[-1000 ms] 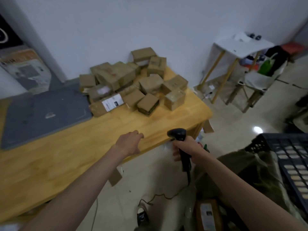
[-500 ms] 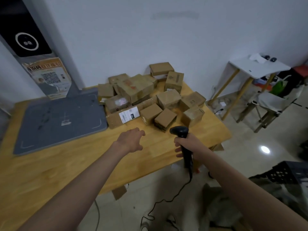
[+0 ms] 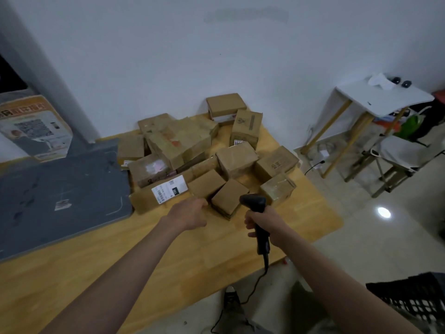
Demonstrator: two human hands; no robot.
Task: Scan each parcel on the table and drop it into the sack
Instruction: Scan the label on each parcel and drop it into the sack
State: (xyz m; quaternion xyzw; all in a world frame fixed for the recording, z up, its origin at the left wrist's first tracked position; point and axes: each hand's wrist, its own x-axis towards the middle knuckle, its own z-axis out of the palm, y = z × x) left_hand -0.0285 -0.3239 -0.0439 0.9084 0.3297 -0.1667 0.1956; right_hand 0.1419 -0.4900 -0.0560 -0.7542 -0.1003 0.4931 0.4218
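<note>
Left hand reached, fingers loosely curled, touching small brown cardboard parcel on wooden counter; right hand gripped black handheld scanner.

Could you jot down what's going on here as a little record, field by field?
Left hand: reaching to the near edge of the parcel pile, holding nothing
Right hand: grips a black scanner
Parcels: many brown cardboard boxes heaped on the wooden table
Labelled box: front left of the pile
Grey mat: left of the parcels
</note>
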